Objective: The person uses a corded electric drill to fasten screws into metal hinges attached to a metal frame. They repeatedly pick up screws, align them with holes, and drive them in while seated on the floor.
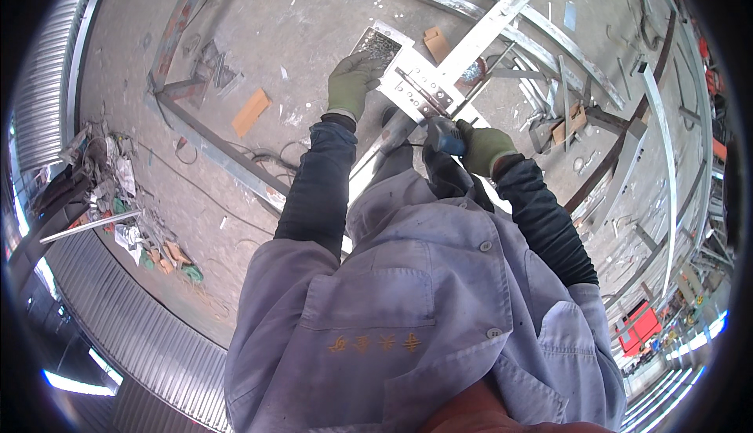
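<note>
My left hand [353, 84], in a green work glove, is at the near left edge of a shallow metal tray [404, 39] full of small metal fasteners [378, 46]. Its fingers are bent together over the tray's edge; what they hold, if anything, is too small to make out. My right hand [486, 148], gloved the same way, grips a blue power drill [445, 136]. The drill's front lies by a white metal plate [408, 102] with several holes and a dark slot. A long white metal beam [496, 21] runs from the plate toward the far right.
Steel frame members [196, 139] lie on the concrete floor to the left, beside a piece of cardboard [251, 112]. Another brown cardboard piece [436, 44] lies beyond the plate. Metal offcuts and long bars [663, 158] cover the right side. A scrap heap [129, 221] sits far left.
</note>
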`<move>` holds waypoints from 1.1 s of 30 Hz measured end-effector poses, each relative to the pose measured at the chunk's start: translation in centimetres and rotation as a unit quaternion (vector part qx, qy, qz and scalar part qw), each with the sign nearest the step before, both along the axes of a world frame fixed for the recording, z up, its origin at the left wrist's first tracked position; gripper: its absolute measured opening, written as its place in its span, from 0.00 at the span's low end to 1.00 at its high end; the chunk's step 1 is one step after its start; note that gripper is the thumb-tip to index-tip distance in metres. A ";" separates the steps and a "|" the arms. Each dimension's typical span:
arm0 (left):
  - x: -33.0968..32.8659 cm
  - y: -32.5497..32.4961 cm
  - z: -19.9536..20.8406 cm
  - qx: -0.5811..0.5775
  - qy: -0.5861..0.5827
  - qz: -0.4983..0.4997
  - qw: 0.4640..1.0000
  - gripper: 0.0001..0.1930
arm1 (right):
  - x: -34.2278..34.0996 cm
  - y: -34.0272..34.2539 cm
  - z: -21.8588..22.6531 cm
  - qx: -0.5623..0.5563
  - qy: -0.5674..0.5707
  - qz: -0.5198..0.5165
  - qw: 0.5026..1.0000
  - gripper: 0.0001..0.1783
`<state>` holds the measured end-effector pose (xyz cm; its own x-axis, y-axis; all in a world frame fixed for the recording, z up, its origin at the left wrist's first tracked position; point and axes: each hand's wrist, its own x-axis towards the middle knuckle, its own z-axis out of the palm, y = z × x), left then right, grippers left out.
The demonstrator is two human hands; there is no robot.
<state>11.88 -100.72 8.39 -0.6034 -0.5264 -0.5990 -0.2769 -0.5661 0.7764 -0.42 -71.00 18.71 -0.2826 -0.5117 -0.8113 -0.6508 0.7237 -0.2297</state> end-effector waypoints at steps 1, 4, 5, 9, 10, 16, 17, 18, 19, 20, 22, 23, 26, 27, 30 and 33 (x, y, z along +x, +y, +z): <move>-0.1 0.1 0.6 0.015 0.002 0.018 1.000 0.18 | -0.1 -0.1 -0.1 0.000 0.005 0.004 1.000 0.36; 0.1 0.6 2.0 0.050 0.007 0.067 0.996 0.16 | 0.0 -0.5 -0.4 -0.004 0.013 0.014 1.000 0.40; 0.3 0.7 2.2 0.055 0.008 0.079 0.995 0.16 | 0.0 -0.4 -0.4 -0.007 0.010 0.015 1.000 0.39; 0.8 1.3 3.4 0.083 -0.009 0.104 0.991 0.17 | -0.7 1.4 -0.4 -0.063 -0.004 -0.034 0.997 0.38; 1.3 1.3 3.0 0.087 -0.008 0.106 0.990 0.17 | -0.2 1.0 0.1 -0.055 0.017 -0.030 0.998 0.40; 2.7 3.0 3.4 0.120 -0.003 0.124 0.985 0.15 | 0.3 0.0 4.4 -0.039 0.022 0.030 0.999 0.41; 3.5 3.1 2.7 0.121 0.000 0.126 0.985 0.15 | 0.4 -0.1 5.2 -0.052 0.014 0.023 0.998 0.41; 4.2 3.0 1.9 0.123 0.002 0.128 0.984 0.15 | 0.4 0.3 5.7 -0.081 0.011 -0.006 0.997 0.40; 4.3 3.2 1.4 0.116 -0.010 0.124 0.985 0.15 | 0.5 1.5 5.7 -0.129 0.004 -0.067 0.989 0.40; 4.5 3.5 1.0 0.109 -0.024 0.123 0.986 0.14 | 0.8 2.9 5.4 -0.177 -0.005 -0.126 0.976 0.40; 5.0 3.6 0.2 0.109 -0.025 0.096 0.989 0.13 | 1.4 5.2 5.2 -0.268 -0.054 -0.264 0.925 0.38; 5.9 3.3 0.0 0.115 -0.014 0.074 0.991 0.12 | 1.3 5.1 6.5 -0.223 -0.132 -0.339 0.904 0.35; 5.8 4.3 1.1 0.156 0.003 0.085 0.984 0.12 | 1.4 5.9 10.2 -0.203 -0.278 -0.495 0.798 0.24; 5.5 4.9 1.7 0.174 0.005 0.102 0.979 0.13 | 1.8 6.1 10.8 -0.205 -0.291 -0.509 0.784 0.23; 5.6 5.6 1.5 0.220 0.064 0.085 0.970 0.16 | 2.4 6.2 12.3 -0.222 -0.336 -0.538 0.741 0.20; 5.8 6.0 -0.2 0.260 0.139 0.064 0.953 0.19 | 3.4 6.5 12.2 -0.242 -0.342 -0.545 0.726 0.23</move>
